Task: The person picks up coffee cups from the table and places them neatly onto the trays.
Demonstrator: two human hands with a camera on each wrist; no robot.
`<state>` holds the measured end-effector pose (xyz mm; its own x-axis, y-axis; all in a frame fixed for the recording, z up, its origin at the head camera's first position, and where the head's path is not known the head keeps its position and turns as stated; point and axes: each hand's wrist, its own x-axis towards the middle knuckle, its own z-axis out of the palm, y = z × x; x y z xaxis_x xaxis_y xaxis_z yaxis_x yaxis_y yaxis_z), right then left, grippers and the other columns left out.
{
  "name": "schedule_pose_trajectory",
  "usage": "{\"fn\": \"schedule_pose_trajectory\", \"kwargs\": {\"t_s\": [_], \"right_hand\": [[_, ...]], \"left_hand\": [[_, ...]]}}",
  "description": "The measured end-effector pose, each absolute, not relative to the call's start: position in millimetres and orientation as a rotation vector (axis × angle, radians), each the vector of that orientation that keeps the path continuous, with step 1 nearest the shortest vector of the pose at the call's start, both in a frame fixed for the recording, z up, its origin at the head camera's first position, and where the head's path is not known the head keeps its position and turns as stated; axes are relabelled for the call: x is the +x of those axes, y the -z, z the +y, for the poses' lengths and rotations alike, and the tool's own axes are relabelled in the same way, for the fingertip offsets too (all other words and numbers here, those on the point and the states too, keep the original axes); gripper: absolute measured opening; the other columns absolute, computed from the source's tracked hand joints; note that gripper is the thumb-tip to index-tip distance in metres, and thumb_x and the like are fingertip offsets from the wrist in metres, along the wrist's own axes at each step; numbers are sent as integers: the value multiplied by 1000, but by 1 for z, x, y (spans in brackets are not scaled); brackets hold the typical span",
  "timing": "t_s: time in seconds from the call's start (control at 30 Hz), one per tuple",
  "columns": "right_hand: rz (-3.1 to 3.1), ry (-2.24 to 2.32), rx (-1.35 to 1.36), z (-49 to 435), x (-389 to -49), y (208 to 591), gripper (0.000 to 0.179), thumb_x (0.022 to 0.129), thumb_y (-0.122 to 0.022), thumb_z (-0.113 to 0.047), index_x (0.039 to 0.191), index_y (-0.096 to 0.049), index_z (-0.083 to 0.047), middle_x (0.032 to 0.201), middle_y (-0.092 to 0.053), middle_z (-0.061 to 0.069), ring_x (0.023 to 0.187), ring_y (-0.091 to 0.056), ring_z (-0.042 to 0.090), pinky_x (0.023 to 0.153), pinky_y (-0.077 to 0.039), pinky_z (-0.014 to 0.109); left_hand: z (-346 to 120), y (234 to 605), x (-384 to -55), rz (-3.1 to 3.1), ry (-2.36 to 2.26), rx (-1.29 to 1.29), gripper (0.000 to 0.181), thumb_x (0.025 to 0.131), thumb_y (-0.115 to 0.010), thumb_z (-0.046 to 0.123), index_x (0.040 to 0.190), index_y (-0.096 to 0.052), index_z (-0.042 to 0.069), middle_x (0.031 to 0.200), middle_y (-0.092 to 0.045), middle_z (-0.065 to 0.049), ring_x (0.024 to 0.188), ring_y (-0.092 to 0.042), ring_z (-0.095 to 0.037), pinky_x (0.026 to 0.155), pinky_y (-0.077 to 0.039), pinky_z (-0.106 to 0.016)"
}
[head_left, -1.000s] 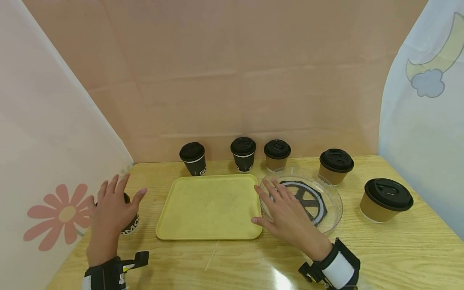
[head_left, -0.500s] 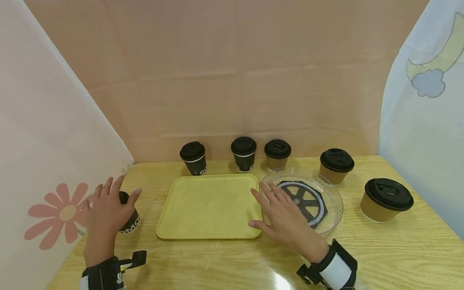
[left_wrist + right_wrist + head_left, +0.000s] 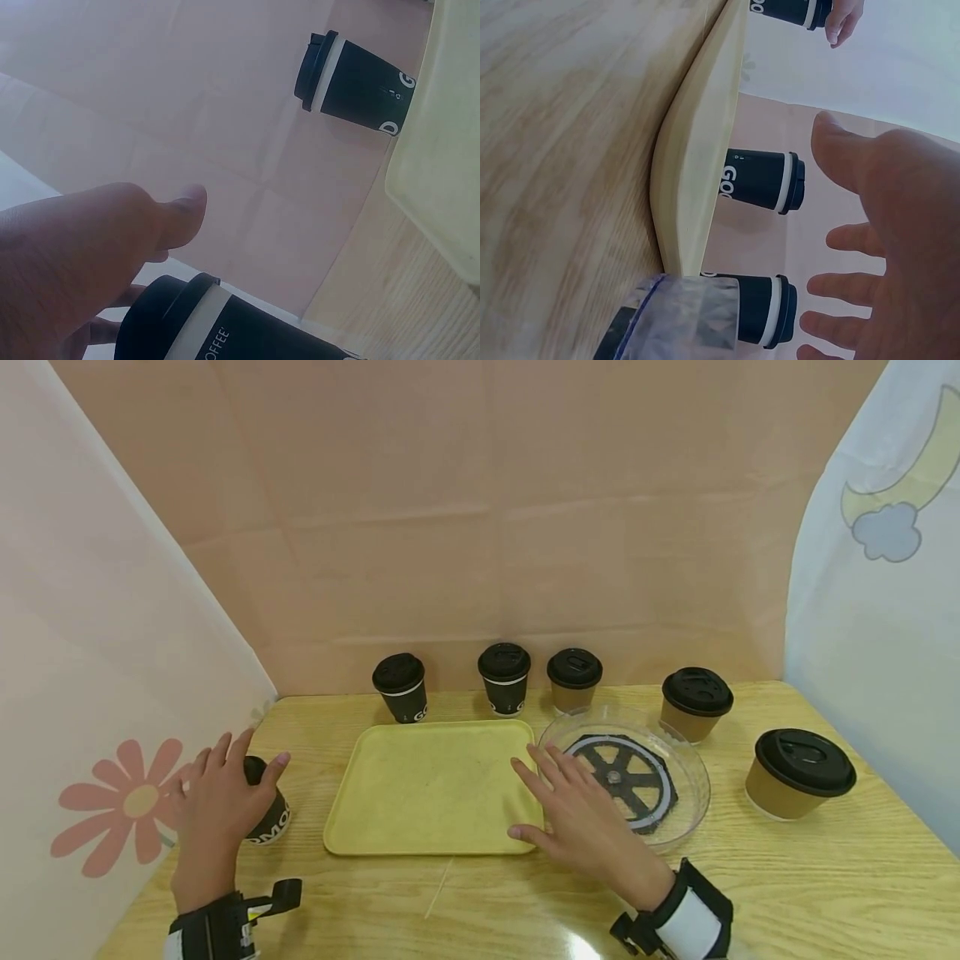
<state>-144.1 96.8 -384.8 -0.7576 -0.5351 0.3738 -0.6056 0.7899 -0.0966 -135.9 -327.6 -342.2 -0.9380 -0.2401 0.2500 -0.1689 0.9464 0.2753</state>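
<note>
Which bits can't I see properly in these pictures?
Head: part of the nearest black cup, behind the left hand.
Head: insides of the brown cups, under black lids.
Left wrist: tiny print on the farther cup, too small.
Right wrist: part of the clear dish, cut off by the bottom edge.

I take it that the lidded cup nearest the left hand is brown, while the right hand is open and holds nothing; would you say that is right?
Not quite: the lidded cup nearest the left hand is black, as the left wrist view shows. The right hand is indeed open and holds nothing.
</note>
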Motion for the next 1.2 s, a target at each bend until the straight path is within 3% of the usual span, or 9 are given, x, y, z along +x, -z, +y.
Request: {"fn": "schedule_pose_trajectory", "kwargs": {"t_s": [1.2], "right_hand": [[-2773,-385,1041,79,-131,394,66,87,-65,-54,140,-53,-15,150,-45,12,135,-47,34,108,-42,51]], "left_hand": [[-332,347,-135,-2890,441,391,78,98,-39,60,150,-30,3,152,-22,-34,134,-19,-60,96,-13,-84]]}}
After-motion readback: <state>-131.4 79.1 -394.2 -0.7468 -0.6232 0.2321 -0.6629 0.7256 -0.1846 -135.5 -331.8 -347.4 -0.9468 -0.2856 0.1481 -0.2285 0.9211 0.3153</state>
